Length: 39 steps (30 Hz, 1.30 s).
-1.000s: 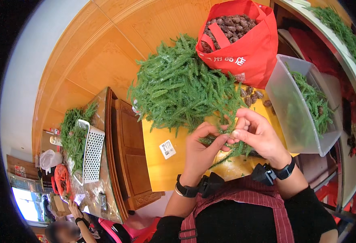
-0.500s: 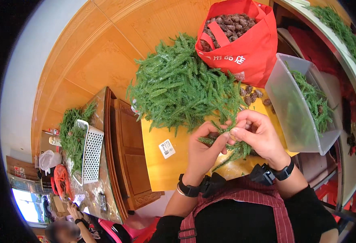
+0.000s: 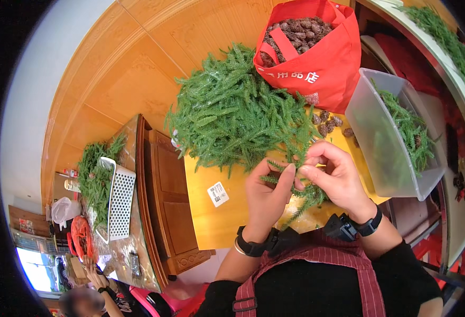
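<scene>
Both hands meet above the near part of a yellow table point(image 3: 203, 219). My right hand point(image 3: 338, 177) pinches the stem of a green pine sprig point(image 3: 310, 197) between thumb and fingers. My left hand point(image 3: 267, 195) is closed on the same sprig, its thumb raised along the needles. Some of the sprig's needled tips hang below the hands; the exact joint between the fingers is hidden. Just beyond lies a big heap of pine sprigs point(image 3: 232, 111). Several loose pine cones point(image 3: 330, 126) rest on the table past my right hand.
A red bag point(image 3: 322, 79) full of pine cones stands at the back right. Beside it, a translucent plastic bin point(image 3: 380, 142) holds more sprigs. On a side table at left are a white perforated basket point(image 3: 121, 203) and greenery; another person's hand point(image 3: 92, 272) reaches near it.
My left thumb has lifted and straightened upward while both hands stay at the sprig. At far left, the other person's hand has moved up toward the red bag there.
</scene>
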Available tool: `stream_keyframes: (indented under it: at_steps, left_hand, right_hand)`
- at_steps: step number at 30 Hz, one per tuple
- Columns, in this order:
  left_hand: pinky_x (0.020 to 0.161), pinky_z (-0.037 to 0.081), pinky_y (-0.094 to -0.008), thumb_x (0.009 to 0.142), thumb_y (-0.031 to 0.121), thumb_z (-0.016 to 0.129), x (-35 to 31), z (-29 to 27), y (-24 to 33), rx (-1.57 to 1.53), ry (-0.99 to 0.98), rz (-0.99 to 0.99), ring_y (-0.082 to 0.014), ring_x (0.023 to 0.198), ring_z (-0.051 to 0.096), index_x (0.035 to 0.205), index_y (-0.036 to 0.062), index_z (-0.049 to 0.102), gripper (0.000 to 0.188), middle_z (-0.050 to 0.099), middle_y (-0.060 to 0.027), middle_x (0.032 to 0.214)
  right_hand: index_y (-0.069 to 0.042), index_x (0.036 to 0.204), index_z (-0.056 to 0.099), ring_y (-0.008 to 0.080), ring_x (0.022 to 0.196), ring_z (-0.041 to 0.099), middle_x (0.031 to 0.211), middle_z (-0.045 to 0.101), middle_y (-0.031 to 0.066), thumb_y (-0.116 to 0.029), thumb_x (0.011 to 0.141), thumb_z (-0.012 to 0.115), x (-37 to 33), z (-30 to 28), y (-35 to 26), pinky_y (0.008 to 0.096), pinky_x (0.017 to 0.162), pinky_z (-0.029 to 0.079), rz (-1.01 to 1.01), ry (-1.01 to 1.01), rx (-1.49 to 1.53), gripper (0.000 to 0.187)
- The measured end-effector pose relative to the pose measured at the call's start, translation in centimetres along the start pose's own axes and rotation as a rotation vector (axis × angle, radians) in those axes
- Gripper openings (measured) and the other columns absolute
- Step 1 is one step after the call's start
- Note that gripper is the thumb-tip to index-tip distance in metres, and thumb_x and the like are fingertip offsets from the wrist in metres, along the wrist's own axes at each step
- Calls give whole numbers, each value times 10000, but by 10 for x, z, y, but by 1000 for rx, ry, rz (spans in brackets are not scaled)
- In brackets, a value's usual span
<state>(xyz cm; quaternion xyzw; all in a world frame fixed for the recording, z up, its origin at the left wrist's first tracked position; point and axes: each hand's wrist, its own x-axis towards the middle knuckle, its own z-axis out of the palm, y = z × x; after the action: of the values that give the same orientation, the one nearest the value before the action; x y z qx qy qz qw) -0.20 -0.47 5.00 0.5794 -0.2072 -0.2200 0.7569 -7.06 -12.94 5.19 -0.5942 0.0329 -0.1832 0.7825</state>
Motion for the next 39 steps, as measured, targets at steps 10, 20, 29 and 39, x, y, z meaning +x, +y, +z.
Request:
stream_keyframes:
  at_steps: [10,20,29,39]
  left_hand:
    - [453,355,-172,846,38,548,2,-7,2,-121,-50,-169,-85,536,512,846,10,534,32,558,-41,706]
    - [568,375,-259,700,-22,653,4,-8,16,578,-88,557,-171,633,498,791,23,609,111,539,-60,678]
    - [557,371,-252,694,-13,650,8,-19,20,609,-156,357,-150,621,500,776,22,622,93,535,-50,669]
    - [505,377,-214,734,-23,632,6,-21,19,570,-167,326,-106,565,514,817,18,628,93,497,-32,676]
  right_hand:
    - [-30,934,604,127,749,537,820,499,51,-7,795,577,2,-15,-1,245,610,443,-574,-127,-718,143]
    - [-26,855,539,48,703,501,780,561,-17,-99,800,634,8,-21,-21,205,631,405,331,-337,-56,132]
    - [-17,717,549,45,617,508,637,546,5,-76,726,692,9,-12,-21,240,549,407,-214,-255,-792,155]
    - [-43,693,533,230,569,546,628,521,67,-71,656,695,6,-4,-18,279,508,415,-293,-198,-867,168]
